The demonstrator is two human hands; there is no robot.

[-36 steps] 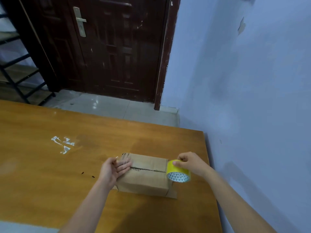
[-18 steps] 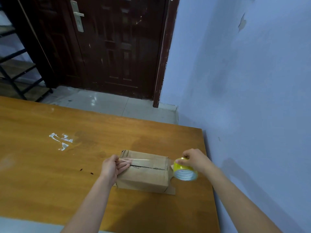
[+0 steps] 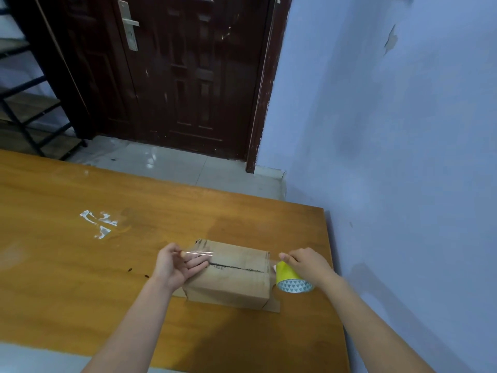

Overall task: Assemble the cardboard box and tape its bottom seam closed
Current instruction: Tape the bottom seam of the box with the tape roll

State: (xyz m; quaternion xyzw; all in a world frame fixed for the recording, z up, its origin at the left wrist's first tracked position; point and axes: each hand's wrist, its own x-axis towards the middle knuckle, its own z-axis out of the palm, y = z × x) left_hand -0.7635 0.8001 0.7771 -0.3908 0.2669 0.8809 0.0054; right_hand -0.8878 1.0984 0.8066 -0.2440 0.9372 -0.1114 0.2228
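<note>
A small brown cardboard box (image 3: 231, 281) lies on the wooden table (image 3: 80, 265) with its dark flap seam facing up. My left hand (image 3: 176, 265) is at the box's left end and pinches the free end of a clear tape strip (image 3: 200, 253), its fingers lying on the box top. My right hand (image 3: 306, 265) grips a yellow tape roll (image 3: 291, 277) with a triangle-patterned core, just past the box's right end. The strip stretches thinly above the seam between the two hands. Loose flaps stick out under the box.
Scraps of old clear tape (image 3: 98, 223) stick to the table at the left. A blue wall (image 3: 403, 184) runs along the table's right edge. Beyond the far edge are tiled floor, a dark wooden door (image 3: 174, 76) and a black metal shelf (image 3: 29, 109).
My right hand has carried the roll a little down and right past the box's end. My left hand has lifted the tape end slightly. The camera has tilted up a little.
</note>
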